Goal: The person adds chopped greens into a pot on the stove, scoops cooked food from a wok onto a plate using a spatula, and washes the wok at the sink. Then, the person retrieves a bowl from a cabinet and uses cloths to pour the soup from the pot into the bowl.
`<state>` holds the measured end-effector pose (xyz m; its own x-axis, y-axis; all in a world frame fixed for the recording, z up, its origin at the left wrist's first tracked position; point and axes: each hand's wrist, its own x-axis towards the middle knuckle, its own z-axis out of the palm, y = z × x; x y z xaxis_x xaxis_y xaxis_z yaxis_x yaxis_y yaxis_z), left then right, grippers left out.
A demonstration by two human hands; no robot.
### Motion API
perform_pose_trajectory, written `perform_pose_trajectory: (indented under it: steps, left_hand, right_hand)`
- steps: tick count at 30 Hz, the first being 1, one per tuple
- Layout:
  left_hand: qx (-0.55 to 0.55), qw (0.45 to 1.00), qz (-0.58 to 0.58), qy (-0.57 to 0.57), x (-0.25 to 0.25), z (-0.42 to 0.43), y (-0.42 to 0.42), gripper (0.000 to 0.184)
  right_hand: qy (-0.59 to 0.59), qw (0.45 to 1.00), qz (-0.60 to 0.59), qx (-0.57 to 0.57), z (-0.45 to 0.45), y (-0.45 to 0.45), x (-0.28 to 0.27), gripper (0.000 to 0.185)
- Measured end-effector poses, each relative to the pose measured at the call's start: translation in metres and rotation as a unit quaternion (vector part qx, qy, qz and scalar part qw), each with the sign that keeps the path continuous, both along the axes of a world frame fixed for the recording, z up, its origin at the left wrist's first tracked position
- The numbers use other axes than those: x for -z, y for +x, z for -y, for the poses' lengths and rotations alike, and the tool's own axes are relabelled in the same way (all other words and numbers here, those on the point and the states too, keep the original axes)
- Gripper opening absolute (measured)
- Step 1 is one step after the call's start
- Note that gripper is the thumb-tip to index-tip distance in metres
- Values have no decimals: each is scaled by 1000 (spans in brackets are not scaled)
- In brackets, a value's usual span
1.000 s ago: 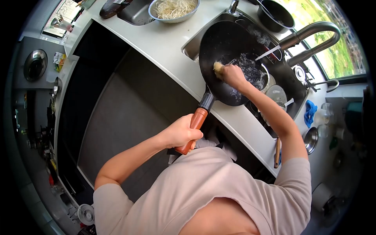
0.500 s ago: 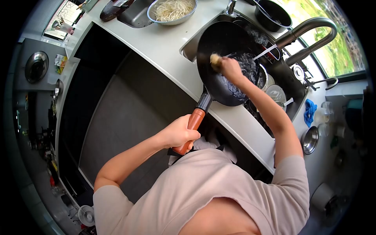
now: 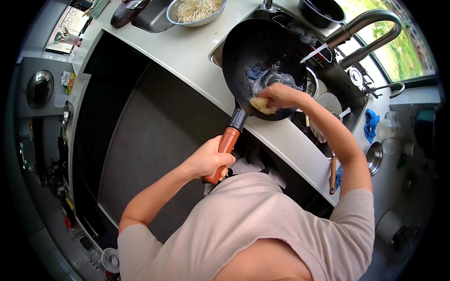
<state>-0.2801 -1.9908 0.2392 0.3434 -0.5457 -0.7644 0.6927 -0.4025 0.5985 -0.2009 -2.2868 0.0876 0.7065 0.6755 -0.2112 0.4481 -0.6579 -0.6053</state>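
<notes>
A black wok [image 3: 243,47] tilts over the sink, with water lying in its bowl. My left hand [image 3: 211,159] is wrapped round the wok's reddish-brown wooden handle [image 3: 228,140]. Inside the wok, near the handle side, my right hand [image 3: 279,96] grips a tan scrubber [image 3: 263,106] and presses it to the inner wall. The scrubber's exact kind is hard to make out. From the curved faucet [image 3: 344,35] a stream of water [image 3: 313,53] runs into the wok.
Under and beside the wok, dishes and a strainer [image 3: 329,103] sit in the dark sink [image 3: 358,100]. A bowl of bean sprouts [image 3: 199,10] stands on the white counter [image 3: 187,56]. Further right are a black pot [image 3: 322,13], a blue cloth [image 3: 371,125] and a metal bowl [image 3: 374,158].
My right hand has moved the scrubber from the wok's left inner side down toward the handle side. The wok appears slightly further left, and my left hand keeps its hold.
</notes>
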Motion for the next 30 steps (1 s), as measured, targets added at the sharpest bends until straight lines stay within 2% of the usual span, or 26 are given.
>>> perform_pose_trajectory:
  steps: [2, 4, 6, 8, 10, 12, 14, 17, 18, 20, 22, 23, 24, 26, 27, 30]
  left_hand:
    - [-9, 1000, -8, -7, 4, -4, -1, 34]
    - [0, 1000, -1, -6, 2, -3, -1, 35]
    - [10, 1000, 4, -9, -1, -1, 1, 35]
    - [21, 1000, 6, -6, -5, 2, 4, 35]
    - [25, 1000, 8, 10, -10, 5, 6, 35]
    - [31, 999, 14, 15, -11, 10, 10, 35]
    - [34, 999, 13, 14, -13, 9, 9, 35]
    - [26, 999, 3, 24, -13, 10, 11, 34]
    - [24, 999, 2, 25, -13, 9, 11, 34]
    - [20, 999, -1, 27, -13, 9, 12, 34]
    - [24, 999, 1, 24, -13, 9, 11, 34]
    - [26, 999, 4, 22, -13, 9, 12, 33]
    - [33, 999, 8, 23, -12, 8, 10, 33]
    - [43, 999, 17, 23, -11, 9, 10, 33]
    - [44, 999, 16, 23, -12, 10, 9, 33]
    - [45, 998, 18, 31, -15, 10, 9, 32]
  right_hand:
    - [-153, 987, 44, 0, 30, -16, -8, 30]
    - [-339, 938, 49, 44, 55, -7, -6, 25]
    - [-353, 883, 265, 156, 79, 7, 26, 18]
    - [-312, 846, 313, 298, 77, 34, 40, 10]
    - [-191, 831, 329, 407, 59, 61, 47, 7]
    - [-30, 871, 334, 358, 39, 74, 55, 12]
    - [-16, 932, 259, 252, 9, 63, 34, 15]
    - [-67, 975, 202, 70, 11, 23, 32, 23]
    - [-85, 974, 202, 53, 25, 14, 39, 22]
    - [-217, 962, 162, 19, 54, 6, 29, 17]
    - [-384, 901, 189, 62, 69, 17, 39, 12]
    - [-380, 876, 277, 107, 76, 20, 40, 12]
    - [-327, 855, 355, 190, 77, 31, 51, 14]
    - [-238, 864, 341, 286, 60, 49, 49, 14]
    - [-183, 865, 373, 282, 46, 54, 53, 13]
    - [-75, 912, 340, 219, -6, 39, 46, 14]
